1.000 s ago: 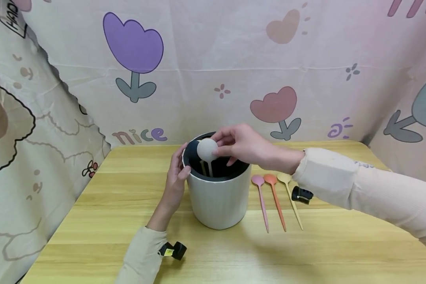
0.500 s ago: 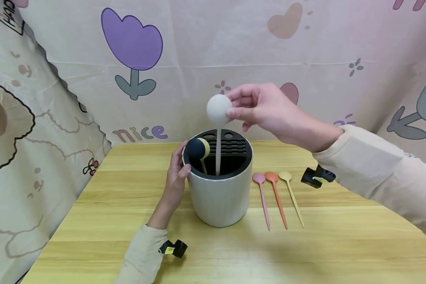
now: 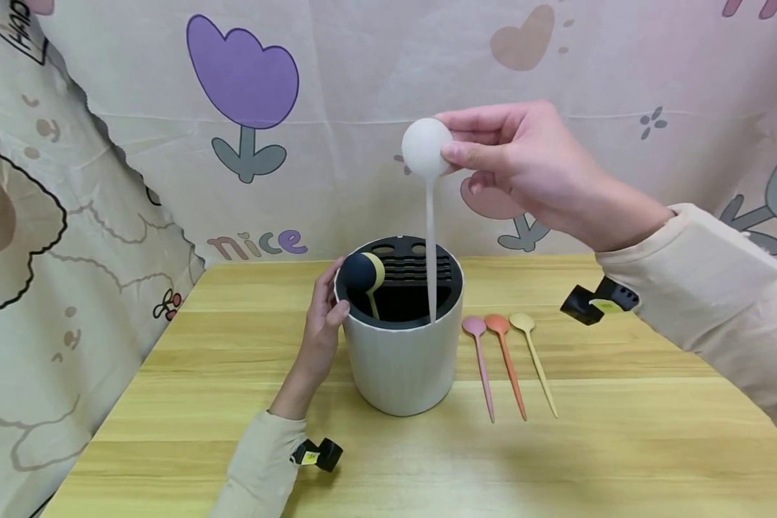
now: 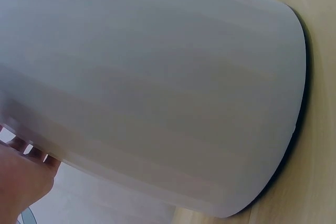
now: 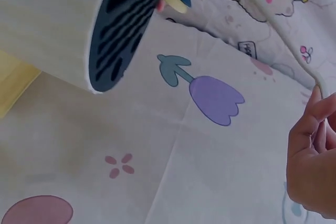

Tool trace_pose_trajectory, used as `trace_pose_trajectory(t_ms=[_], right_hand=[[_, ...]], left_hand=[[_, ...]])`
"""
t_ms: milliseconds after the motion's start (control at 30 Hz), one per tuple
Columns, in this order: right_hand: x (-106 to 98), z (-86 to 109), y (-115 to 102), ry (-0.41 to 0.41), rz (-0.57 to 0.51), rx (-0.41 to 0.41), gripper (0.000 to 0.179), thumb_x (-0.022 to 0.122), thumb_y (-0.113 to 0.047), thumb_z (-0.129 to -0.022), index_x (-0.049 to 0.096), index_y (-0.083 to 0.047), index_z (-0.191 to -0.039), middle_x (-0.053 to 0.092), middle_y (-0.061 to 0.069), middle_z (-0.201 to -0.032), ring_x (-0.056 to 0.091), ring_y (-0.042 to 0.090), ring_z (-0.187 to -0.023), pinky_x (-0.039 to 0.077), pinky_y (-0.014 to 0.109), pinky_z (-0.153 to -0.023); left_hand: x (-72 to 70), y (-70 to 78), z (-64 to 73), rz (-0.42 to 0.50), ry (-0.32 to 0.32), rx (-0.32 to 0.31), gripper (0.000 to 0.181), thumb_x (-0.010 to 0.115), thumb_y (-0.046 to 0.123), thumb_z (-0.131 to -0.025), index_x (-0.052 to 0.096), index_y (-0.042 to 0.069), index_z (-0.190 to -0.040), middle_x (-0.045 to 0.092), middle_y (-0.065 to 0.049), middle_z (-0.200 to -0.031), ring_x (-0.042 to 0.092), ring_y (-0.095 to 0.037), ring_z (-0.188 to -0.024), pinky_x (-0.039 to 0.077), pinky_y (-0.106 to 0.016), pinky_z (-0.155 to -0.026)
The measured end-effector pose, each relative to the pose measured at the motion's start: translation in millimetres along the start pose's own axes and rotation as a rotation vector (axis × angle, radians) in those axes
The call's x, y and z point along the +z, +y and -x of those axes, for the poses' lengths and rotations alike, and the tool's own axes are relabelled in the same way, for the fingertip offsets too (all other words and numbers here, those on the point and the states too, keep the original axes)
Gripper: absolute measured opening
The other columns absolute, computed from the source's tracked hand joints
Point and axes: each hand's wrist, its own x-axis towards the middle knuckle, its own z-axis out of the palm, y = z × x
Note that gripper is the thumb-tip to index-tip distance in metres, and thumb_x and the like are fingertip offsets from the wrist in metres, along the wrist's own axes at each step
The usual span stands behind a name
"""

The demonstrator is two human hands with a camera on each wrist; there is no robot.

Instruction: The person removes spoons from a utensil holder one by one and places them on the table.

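Plainly, the white spoon [image 3: 430, 216] is up in the air above the white pot [image 3: 401, 367], in the right hand [image 3: 524, 155]. Grip: thumb and fingertips pinch the edge of its round head from the right. Long axis: near vertical, the head on top, the handle straight down, its thin tip leaning slightly to the right. From where I stand the tip lines up with the near right part of the rim; whether it touches there I cannot tell. The broad face of the head is turned toward the person. At the right wrist, the handle runs clear of the pot and off the top edge, so its tip is out of that view.

Left hand [image 3: 320, 324]: fingers curled round the far left side of the pot, thumb at the near rim, gripping it. The pot stands upright on the wooden table [image 3: 168, 432]. Its black insert [image 3: 421, 269] has slots toward the back and a wide compartment in front; in the left of that compartment stand a navy spoon [image 3: 357, 273] and, just behind its head, a cream spoon [image 3: 379, 270].

Right of the pot, flat on the wood: pink spoon [image 3: 483, 374], orange spoon [image 3: 511, 370], yellow spoon [image 3: 538, 367], side by side, heads away from the person, handles toward them.
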Motion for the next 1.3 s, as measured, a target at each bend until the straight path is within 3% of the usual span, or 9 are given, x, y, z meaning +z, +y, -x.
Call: trace_pose_trajectory(t_ms=[167,467,700,833,1033,1133,1300], right_hand=[[-4,-0.2,-1,-0.015,-0.04,-0.015,0.044,0.075,0.0,-0.079,0.066,-0.002,-0.122,0.07,0.015,-0.106,0.062,0.021,-0.084,0.049,0.022,-0.059],[-8,6.6,3,0.007,-0.011,0.124,0.045,0.075,-0.002,-0.079,0.067,-0.005,-0.123,0.06,0.012,-0.124,0.058,0.021,-0.093,0.052,0.022,-0.075],[-17,13.5,12,0.015,0.175,0.149,0.054,0.074,0.003,-0.079,0.06,-0.004,-0.13,0.07,0.01,-0.107,0.063,0.021,-0.103,0.052,0.027,-0.084],[-24,16.0,23,0.016,0.246,0.145,0.057,0.073,0.006,-0.079,0.056,0.0,-0.133,0.068,0.008,-0.109,0.063,0.02,-0.103,0.049,0.025,-0.088],[-37,19.6,43,0.02,0.38,0.119,0.053,0.075,0.001,-0.079,0.061,-0.002,-0.13,0.067,0.005,-0.101,0.063,0.019,-0.094,0.05,0.024,-0.081],[-45,21.3,54,0.014,0.393,0.114,0.05,0.076,0.0,-0.078,0.064,-0.004,-0.126,0.07,0.004,-0.094,0.064,0.018,-0.09,0.05,0.024,-0.078],[-60,22.4,68,-0.037,0.309,0.103,0.044,0.074,0.004,-0.078,0.07,-0.011,-0.119,0.073,0.003,-0.096,0.066,0.015,-0.091,0.05,0.025,-0.08]], left_hand=[[0.7,1.2,0.3,-0.004,-0.002,-0.007,0.069,0.041,0.026,-0.085,0.027,0.005,-0.149,0.028,-0.014,-0.152,0.03,-0.03,-0.135,0.022,-0.054,-0.11],[1.0,1.0,0.7,-0.001,0.002,-0.003,0.069,0.041,0.026,-0.085,0.027,0.004,-0.149,0.028,-0.014,-0.152,0.03,-0.03,-0.136,0.022,-0.054,-0.11],[0.6,1.3,0.3,0.004,0.006,0.013,0.068,0.041,0.026,-0.085,0.028,0.004,-0.148,0.029,-0.015,-0.152,0.031,-0.03,-0.135,0.022,-0.054,-0.11],[0.4,0.9,0.6,0.005,0.003,0.017,0.068,0.041,0.026,-0.085,0.028,0.004,-0.148,0.03,-0.015,-0.152,0.031,-0.03,-0.136,0.022,-0.053,-0.11],[-0.1,1.2,1.4,0.005,0.01,0.019,0.068,0.041,0.026,-0.085,0.028,0.003,-0.148,0.03,-0.015,-0.152,0.032,-0.03,-0.135,0.022,-0.053,-0.11],[0.1,1.1,1.2,0.011,0.01,0.024,0.069,0.041,0.026,-0.085,0.028,0.003,-0.148,0.03,-0.015,-0.151,0.032,-0.029,-0.135,0.022,-0.052,-0.11],[0.9,0.7,0.8,0.01,0.006,0.027,0.069,0.041,0.026,-0.085,0.027,0.003,-0.148,0.03,-0.016,-0.151,0.032,-0.029,-0.134,0.023,-0.052,-0.11]])
